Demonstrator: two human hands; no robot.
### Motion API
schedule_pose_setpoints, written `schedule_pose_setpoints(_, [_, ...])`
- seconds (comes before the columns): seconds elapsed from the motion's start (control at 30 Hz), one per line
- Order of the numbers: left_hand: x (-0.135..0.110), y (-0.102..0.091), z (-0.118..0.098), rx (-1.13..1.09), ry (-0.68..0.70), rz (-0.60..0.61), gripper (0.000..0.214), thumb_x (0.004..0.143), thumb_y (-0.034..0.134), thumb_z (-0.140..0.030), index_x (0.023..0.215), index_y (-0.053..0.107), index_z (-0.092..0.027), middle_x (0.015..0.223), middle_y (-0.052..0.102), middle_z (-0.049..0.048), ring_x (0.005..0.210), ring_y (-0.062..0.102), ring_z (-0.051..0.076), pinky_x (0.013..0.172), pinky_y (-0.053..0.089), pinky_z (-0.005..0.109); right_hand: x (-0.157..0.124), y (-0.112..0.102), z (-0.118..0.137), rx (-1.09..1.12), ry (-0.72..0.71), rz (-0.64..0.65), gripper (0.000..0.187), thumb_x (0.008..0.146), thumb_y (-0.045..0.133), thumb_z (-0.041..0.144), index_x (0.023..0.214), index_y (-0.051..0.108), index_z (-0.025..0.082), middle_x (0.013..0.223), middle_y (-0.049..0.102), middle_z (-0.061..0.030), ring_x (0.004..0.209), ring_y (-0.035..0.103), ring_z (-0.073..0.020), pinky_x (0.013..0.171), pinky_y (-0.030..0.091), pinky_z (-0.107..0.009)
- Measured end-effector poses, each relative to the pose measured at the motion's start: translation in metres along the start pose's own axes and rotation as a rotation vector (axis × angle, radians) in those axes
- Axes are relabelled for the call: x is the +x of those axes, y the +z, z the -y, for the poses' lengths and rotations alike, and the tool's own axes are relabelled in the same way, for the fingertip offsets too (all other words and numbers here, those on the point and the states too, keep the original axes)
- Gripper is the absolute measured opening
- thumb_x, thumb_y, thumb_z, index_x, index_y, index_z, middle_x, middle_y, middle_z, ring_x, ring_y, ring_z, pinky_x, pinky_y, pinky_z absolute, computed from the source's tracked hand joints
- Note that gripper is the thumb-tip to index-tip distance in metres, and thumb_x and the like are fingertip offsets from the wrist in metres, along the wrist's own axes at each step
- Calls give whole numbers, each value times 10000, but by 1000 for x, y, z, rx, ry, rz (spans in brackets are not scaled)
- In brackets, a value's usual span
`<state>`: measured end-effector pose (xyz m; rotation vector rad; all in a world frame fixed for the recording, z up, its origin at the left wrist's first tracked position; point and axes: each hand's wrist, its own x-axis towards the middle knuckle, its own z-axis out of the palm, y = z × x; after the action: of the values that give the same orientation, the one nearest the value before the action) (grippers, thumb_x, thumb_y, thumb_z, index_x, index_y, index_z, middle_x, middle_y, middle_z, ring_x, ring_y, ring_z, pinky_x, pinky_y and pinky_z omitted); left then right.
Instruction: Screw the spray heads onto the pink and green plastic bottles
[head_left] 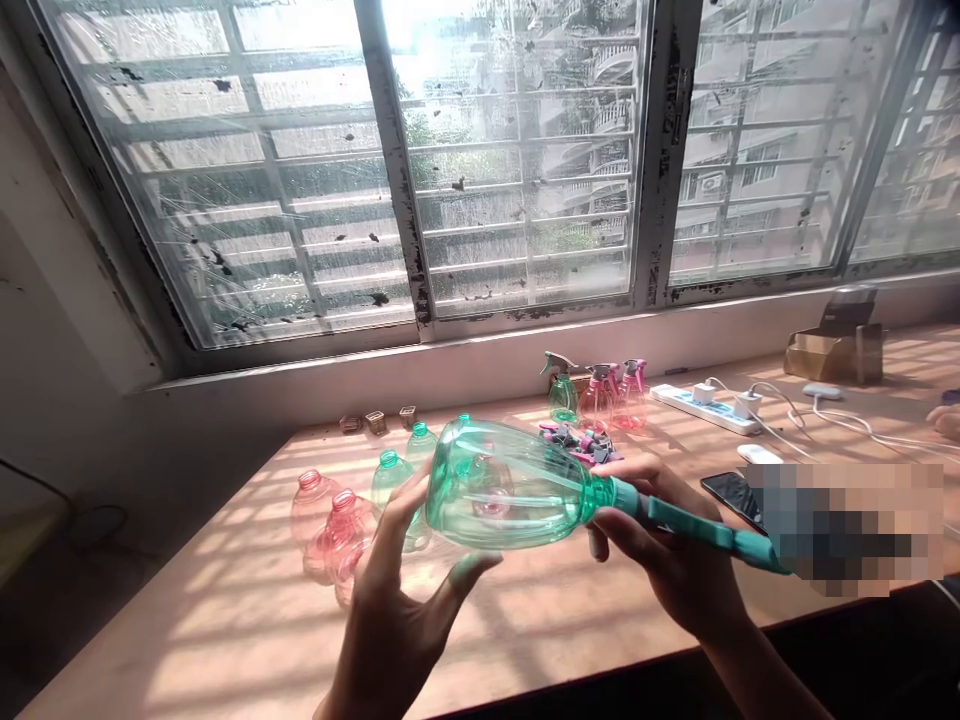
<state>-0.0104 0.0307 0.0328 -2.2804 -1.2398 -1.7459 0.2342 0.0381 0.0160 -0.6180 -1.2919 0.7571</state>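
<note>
head view: green spray bottle (510,490) sits sideways mid-frame, right hand (675,570) pinching its neck, left hand (397,620) cupped at the base (can't tell if gripping), probably light, slick, squeezable plastic, so i'd hold the neck.

Pixelation (847,530) partly hides the phone (729,496); the bottom edge cuts the left hand (401,600) near the wrist.

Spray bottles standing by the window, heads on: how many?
3: a green spray bottle on the left, a pink one in the middle, another pink one on the right. Others may hide behind.
</note>
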Motion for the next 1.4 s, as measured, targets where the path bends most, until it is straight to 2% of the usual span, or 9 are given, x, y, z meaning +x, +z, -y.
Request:
schedule_pose_setpoints(0.17, [-7, 0, 7, -31, -158, -23, 459, 926, 715, -589, 1284, 652, -309, 1241, 775, 63, 1223, 717, 355, 1024, 603, 536, -6, 1, 0, -105, -25, -41, 263, 784, 913, 307, 986, 746, 315, 696, 733, 56, 584, 663, -154, 529, 536, -239])
schedule_pose_setpoints(0.37, [1, 5, -1, -104, -17, -8, 490, 952, 763, -365, 1410, 587, -369, 1537, 620, 37, 1458, 546, 313, 1209, 458, 496, 2, 1, 2, 0, 29, 2, 227, 872, 839, 416, 973, 724, 249, 566, 695, 51, 520, 663, -159, 514, 540, -260])
schedule_pose_setpoints(0.47, [2, 8, -3, -74, 23, 8, 566, 964, 741, -293, 1485, 526, -348, 1535, 613, 64, 1457, 545, 310, 1207, 462, 493, 4, 2, 4, 17, 29, 15, 240, 883, 824, 436, 952, 720, 230, 553, 697, 42, 514, 670, -165, 508, 540, -266])
schedule_pose_setpoints(0.6, [-5, 6, 1, -71, -84, 72, 683, 908, 784, -488, 1506, 510, -303, 1491, 643, 107, 1414, 577, 359, 1179, 483, 546, 0, 4, 5, -39, -12, -25, 215, 853, 857, 400, 933, 724, 250, 560, 722, 54, 497, 695, -152, 508, 567, -243])
schedule_pose_setpoints(0.8, [-6, 6, 4, -114, -128, 4, 413, 969, 710, -490, 1348, 632, -346, 1449, 695, 56, 1381, 620, 341, 1147, 517, 544, -1, 3, 4, -71, -31, -51, 224, 856, 849, 410, 920, 712, 243, 552, 739, 47, 485, 717, -174, 488, 579, -258])
schedule_pose_setpoints(0.97, [1, 7, 0, -112, 66, 10, 516, 1010, 689, -342, 1494, 524, -415, 1623, 543, 20, 1506, 495, 296, 1227, 442, 487, 3, 1, 1, 23, 27, -6, 263, 902, 793, 462, 880, 688, 222, 597, 777, -7, 505, 702, -204, 480, 569, -307])
schedule_pose_setpoints(1.13, [-6, 5, 2, -47, -13, 76, 834, 792, 843, -621, 1498, 498, -341, 1438, 688, 82, 1387, 612, 358, 1136, 536, 530, 0, -1, 2, -124, -70, -62, 221, 849, 850, 411, 914, 721, 244, 606, 782, 17, 520, 728, -198, 479, 585, -276])
schedule_pose_setpoints(1.27, [-9, 8, 1, -103, -120, -16, 540, 905, 753, -586, 1360, 601, -338, 1417, 708, 49, 1376, 629, 315, 1157, 520, 509, -3, -3, 1, -272, -96, -88, 227, 815, 873, 400, 921, 735, 254, 606, 778, 9, 533, 739, -216, 449, 539, -267])
schedule_pose_setpoints(1.4, [-6, 12, 0, -155, -98, -97, 473, 905, 787, -523, 1311, 631, -338, 1472, 690, 35, 1414, 603, 311, 1181, 504, 494, -2, -1, 1, -16, 3, 12, 251, 837, 867, 426, 934, 724, 245, 619, 790, 5, 551, 752, -216, 507, 603, -293])
